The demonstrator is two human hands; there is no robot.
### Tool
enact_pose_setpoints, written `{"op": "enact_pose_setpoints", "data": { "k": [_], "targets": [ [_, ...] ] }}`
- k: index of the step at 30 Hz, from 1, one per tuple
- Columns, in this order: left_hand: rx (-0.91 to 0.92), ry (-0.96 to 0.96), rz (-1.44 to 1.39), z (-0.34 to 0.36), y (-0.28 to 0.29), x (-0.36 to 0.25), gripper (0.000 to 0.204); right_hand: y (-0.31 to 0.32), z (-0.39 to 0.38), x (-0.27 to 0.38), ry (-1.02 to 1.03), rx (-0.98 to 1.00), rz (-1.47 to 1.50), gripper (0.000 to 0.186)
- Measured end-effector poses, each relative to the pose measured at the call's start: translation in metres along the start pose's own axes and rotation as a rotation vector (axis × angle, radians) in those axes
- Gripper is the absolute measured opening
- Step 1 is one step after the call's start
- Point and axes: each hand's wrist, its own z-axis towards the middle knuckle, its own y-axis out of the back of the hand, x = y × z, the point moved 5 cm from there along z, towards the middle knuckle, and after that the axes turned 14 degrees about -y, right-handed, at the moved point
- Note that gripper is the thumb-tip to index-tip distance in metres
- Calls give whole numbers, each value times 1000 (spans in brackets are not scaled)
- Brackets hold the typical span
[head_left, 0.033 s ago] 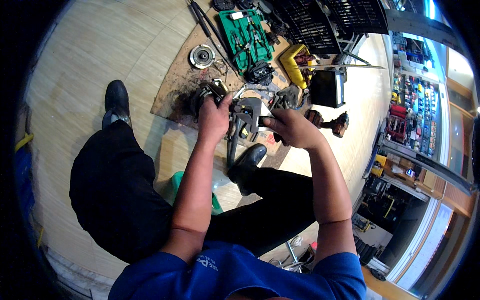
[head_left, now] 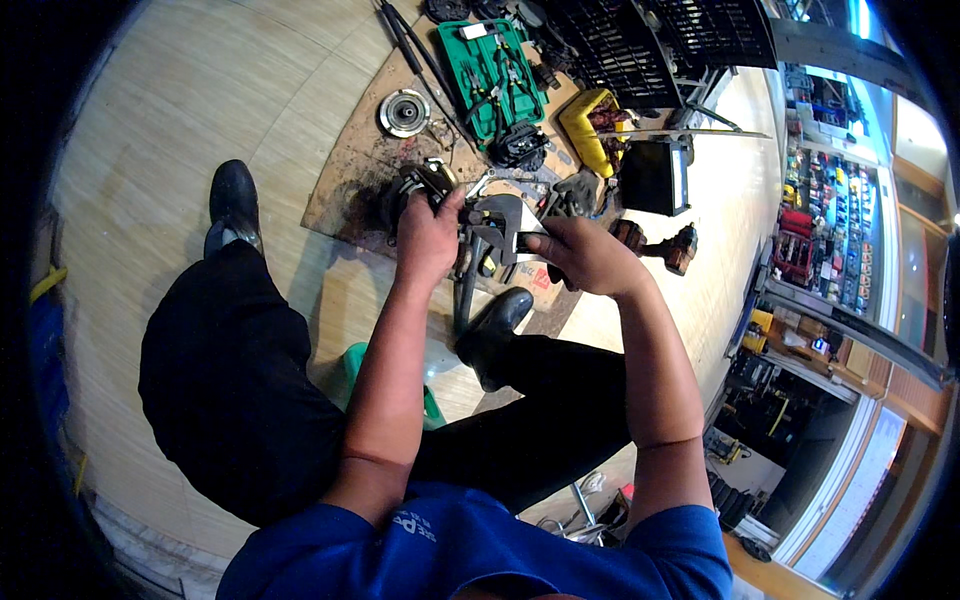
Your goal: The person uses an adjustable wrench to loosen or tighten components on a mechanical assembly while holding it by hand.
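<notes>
I sit over a cardboard sheet on the wooden floor. My left hand is closed on a dark, greasy mechanical part that rests on the cardboard. My right hand grips the head end of a large grey wrench, right beside the left hand. The wrench's handle hangs down toward my right shoe. My fingers hide the exact spot where the wrench's jaw meets the part.
A green tray of pliers, a round metal disc, a yellow case and a black box lie beyond my hands. A cordless drill lies to the right, a black wire crate stands behind, and a green stool is under me.
</notes>
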Motion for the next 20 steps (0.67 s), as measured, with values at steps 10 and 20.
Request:
{"op": "enact_pose_setpoints", "data": {
  "k": [10,20],
  "targets": [
    [-2,15,-5,1,-1,5,41,4,2,7,-10,15,-29,37],
    [23,63,-2,-1,0,-1,43,-6,0,-5,-10,37,11,42]
  ]
}}
